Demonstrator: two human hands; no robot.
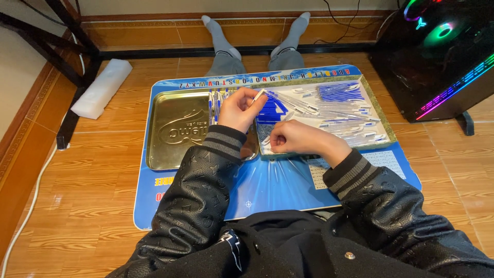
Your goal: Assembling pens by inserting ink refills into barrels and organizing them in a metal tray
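A white pen part (259,94) is pinched by the left hand (237,109), raised for handling; the right hand (288,138) is clenched beside it, contents hidden.

The head view is evenly and fairly brightly lit by soft light from above, with only faint shadows under the forearms. The gold metal tray (170,131) shows a dull sheen rather than hard glare, and the glossy floor tiles (82,206) carry pale reflections. At two o'clock the dark computer case (442,56) glows with coloured light strips. Lines bow slightly toward the edges. Small clear pieces in the green tray (386,135) look soft and hard to separate.
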